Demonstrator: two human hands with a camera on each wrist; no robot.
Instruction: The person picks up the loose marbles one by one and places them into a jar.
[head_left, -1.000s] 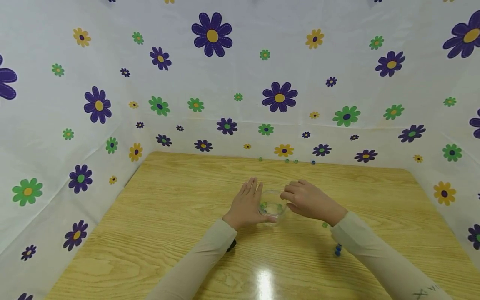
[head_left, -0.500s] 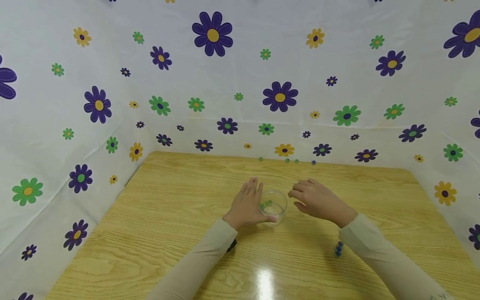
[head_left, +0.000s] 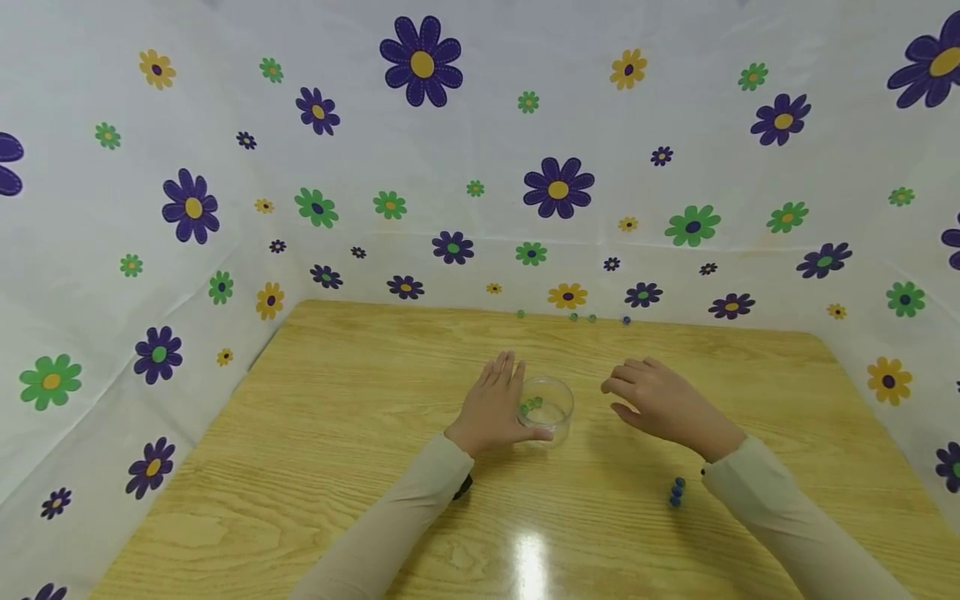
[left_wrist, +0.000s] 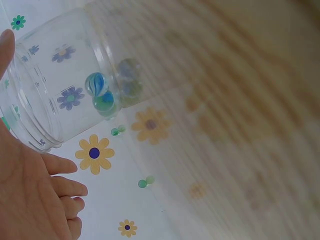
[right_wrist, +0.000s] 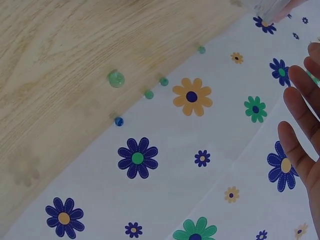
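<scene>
In the head view a clear round jar (head_left: 555, 408) stands on the table, with several marbles (head_left: 531, 404) at its left side. My left hand (head_left: 491, 408) rests against the jar's left side, fingers straight and pointing forward, thumb across its near side. The left wrist view shows the jar's rim near the thumb and blue-green swirled marbles (left_wrist: 100, 95) at its base. To the right of the jar, my right hand (head_left: 667, 404) hovers with loosely bent fingers, and nothing shows between them. A green marble (right_wrist: 116, 78) lies on the table in the right wrist view.
Three blue marbles (head_left: 677, 492) lie in a short row near my right sleeve. Along the table's back edge sit several small green marbles (head_left: 573, 317) and a blue marble (head_left: 627, 320). A flower-patterned white cloth (head_left: 465, 150) surrounds the wooden table (head_left: 337, 400).
My right hand has drawn away from the jar's rim to the right. The marbles in the jar have gathered at its left side. My left hand has stayed in place.
</scene>
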